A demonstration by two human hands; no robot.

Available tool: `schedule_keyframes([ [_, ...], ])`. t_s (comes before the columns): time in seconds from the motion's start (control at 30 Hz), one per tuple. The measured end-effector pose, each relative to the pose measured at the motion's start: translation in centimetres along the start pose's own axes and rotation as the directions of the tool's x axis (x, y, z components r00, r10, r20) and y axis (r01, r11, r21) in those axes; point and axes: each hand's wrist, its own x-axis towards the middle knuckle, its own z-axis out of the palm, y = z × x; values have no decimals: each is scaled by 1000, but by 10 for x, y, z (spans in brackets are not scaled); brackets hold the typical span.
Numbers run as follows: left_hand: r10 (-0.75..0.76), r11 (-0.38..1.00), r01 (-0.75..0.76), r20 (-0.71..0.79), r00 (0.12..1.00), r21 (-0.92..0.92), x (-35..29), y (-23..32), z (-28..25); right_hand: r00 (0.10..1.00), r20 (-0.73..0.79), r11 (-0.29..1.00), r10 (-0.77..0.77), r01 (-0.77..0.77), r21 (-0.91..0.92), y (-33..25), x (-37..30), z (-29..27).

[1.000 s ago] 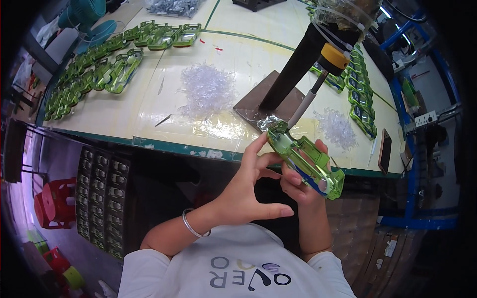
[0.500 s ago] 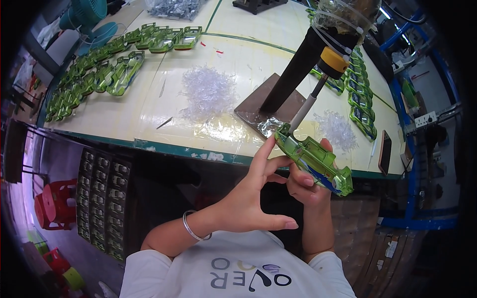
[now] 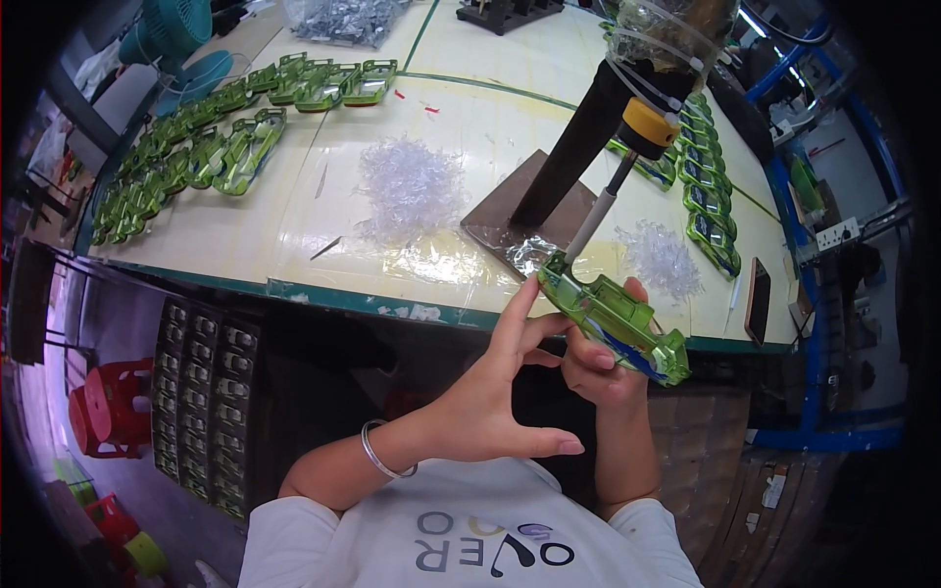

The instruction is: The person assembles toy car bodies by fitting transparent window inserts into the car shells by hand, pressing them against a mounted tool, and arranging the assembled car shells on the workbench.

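A green toy car body shell (image 3: 619, 312) is tilted in front of the table edge, its open underside facing up. My right hand (image 3: 610, 380) grips it from below and behind, fingers partly hidden by the shell. My left hand (image 3: 490, 397) has its thumb stretched wide from the fingers, and its index fingertip touches the shell's upper left end. At that same end, the grey tip of a hanging powered driver (image 3: 598, 220) with a yellow collar meets the shell. A black post (image 3: 559, 162) on a brown base plate (image 3: 488, 218) stands behind it.
Clear plastic bits lie in a large pile (image 3: 410, 186) and a smaller pile (image 3: 662, 258). Green shells (image 3: 245, 147) line the table's left; more shells (image 3: 708, 201) line its right. A phone (image 3: 758, 299) lies near the right edge. A teal fan (image 3: 172, 34) stands far left.
The shell and both hands have shifted very slightly left, along with the driver. The grip looks the same.
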Motion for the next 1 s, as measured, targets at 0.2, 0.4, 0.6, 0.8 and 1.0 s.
schedule_keyframes([
  [0.2,-123,987,108,-121,985,-121,-17,-25,1,977,-212,995,18,-38,-94,14,-18,-11],
  [0.4,-348,937,348,-26,937,-22,-37,-24,-16,910,-327,943,-257,162,-290,-24,-58,0],
  [0.6,-275,960,277,-224,935,-24,-25,-6,-37,651,59,-51,-757,32,-998,-131,-1,32],
  [0.8,72,805,171,-380,922,568,9,26,-67,781,196,-750,-593,-448,-487,-187,46,7],
  [1.0,636,-59,269,-171,753,961,87,15,-191,713,415,-823,-566,-456,-340,-173,55,-7],
])
